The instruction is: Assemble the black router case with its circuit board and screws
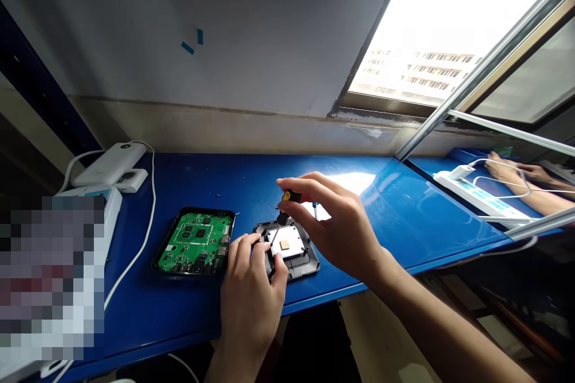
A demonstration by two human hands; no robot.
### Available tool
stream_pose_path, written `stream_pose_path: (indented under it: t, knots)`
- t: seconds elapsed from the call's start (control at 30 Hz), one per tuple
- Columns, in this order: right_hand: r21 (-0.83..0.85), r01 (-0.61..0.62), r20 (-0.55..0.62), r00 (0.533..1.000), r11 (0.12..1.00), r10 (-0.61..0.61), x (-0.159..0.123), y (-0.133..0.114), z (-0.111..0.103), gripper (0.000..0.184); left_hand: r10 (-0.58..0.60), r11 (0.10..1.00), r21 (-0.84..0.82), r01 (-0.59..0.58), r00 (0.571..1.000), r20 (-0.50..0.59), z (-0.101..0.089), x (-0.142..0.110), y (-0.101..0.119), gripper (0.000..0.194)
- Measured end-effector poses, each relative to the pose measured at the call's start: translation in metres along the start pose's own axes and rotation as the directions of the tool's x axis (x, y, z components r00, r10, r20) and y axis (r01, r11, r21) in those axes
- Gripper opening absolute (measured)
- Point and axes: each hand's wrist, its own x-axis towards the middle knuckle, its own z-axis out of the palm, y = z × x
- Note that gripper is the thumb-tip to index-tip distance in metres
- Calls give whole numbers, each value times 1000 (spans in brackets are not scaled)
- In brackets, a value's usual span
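Note:
My right hand (pixel 335 221) pinches a small screwdriver (pixel 284 208) with a yellow and black handle, its tip angled down onto a dark device shell (pixel 302 263). Inside the shell lies a white plate with a small tan square (pixel 284 244) at its middle. My left hand (pixel 251 287) rests on the shell's left edge, fingers curled against it, steadying it. To the left, a second black shell holds a green circuit board (pixel 195 241).
The blue bench top (pixel 395 203) ends at a front edge near me. A white power bank (pixel 110 163) and white cable (pixel 144 239) sit at the left. A blurred patch covers the far left. An open window frame (pixel 476 72) and its glass reflection stand at the right.

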Motion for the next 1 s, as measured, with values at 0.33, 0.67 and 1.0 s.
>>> stream_pose_path:
  t: [0.33,0.67,1.0]
  knots:
    - [-3,-2,33,999,1000,2,1,-5,-1,18,0,1000,17,0,1000,6,0,-2,0,15]
    - [-20,12,14,1000,1000,-12,0,-5,6,20,1,1000,29,-1,1000,0,0,-1,1,15]
    - [111,36,26,999,993,-39,-9,-11,1,33,43,994,100,-41,999,-18,1,-3,2,14]
